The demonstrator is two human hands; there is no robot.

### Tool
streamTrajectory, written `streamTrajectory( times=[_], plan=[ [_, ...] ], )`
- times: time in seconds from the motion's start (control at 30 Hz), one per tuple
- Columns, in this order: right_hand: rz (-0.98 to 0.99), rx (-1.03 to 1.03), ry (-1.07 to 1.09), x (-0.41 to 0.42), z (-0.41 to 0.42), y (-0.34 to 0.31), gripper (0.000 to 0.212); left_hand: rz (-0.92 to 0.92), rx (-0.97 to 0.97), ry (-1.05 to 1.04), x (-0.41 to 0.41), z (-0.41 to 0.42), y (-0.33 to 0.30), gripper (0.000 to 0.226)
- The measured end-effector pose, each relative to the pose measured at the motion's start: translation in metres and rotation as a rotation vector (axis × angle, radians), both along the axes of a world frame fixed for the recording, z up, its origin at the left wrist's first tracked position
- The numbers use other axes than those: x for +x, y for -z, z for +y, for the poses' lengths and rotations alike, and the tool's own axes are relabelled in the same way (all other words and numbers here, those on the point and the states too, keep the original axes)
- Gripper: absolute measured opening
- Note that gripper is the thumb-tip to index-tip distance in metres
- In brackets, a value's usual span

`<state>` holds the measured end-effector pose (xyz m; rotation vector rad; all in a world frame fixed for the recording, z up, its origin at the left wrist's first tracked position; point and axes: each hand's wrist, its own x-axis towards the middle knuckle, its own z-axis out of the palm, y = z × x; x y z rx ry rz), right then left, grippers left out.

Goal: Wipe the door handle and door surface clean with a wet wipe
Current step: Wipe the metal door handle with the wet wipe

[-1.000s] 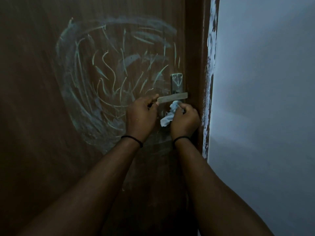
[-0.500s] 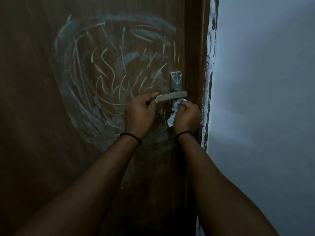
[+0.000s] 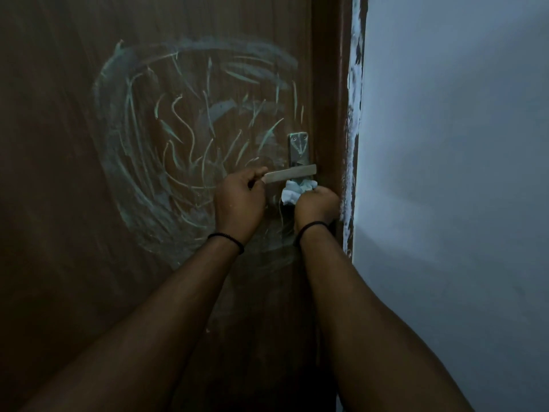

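My left hand pinches the handle tip, lever horizontal; right hand clutches wipe directly beneath it.

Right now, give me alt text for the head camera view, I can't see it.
The right hand presses a crumpled wet wipe under a metal door handle while the left hand holds its tip; pale smears swirl across the brown door.

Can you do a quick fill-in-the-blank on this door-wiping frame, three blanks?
1. The left hand grips the free end of the door ____.
2. The right hand presses the crumpled wet wipe just ____ the handle.
3. Each wrist wears a thin ____ band.

Missing words: handle; below; black
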<state>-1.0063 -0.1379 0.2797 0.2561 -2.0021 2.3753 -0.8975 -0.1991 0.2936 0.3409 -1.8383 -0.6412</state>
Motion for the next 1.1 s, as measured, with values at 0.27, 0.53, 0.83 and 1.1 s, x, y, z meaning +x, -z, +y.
streamTrajectory(
  times=[0.27, 0.53, 0.83, 1.1],
  plan=[
    [-0.359, -0.406, -0.461, 0.002, 0.002, 0.006, 0.039, 0.003, 0.018, 0.009, -0.001, -0.005, -0.001, 0.024],
    [0.089, -0.152, 0.061, 0.012, 0.005, 0.004, 0.018, -0.001, -0.039, -0.013, 0.0, -0.003, 0.002, 0.026],
    [0.63, 0.056, 0.171, 0.007, 0.027, -0.027, 0.016, 0.005, 0.017, -0.056, -0.001, 0.002, 0.0, 0.023],
    [0.883, 0.31, 0.112, -0.005, 0.045, -0.037, 0.013, -0.022, 0.005, -0.082, 0.002, 0.006, -0.002, 0.023]
  ],
)
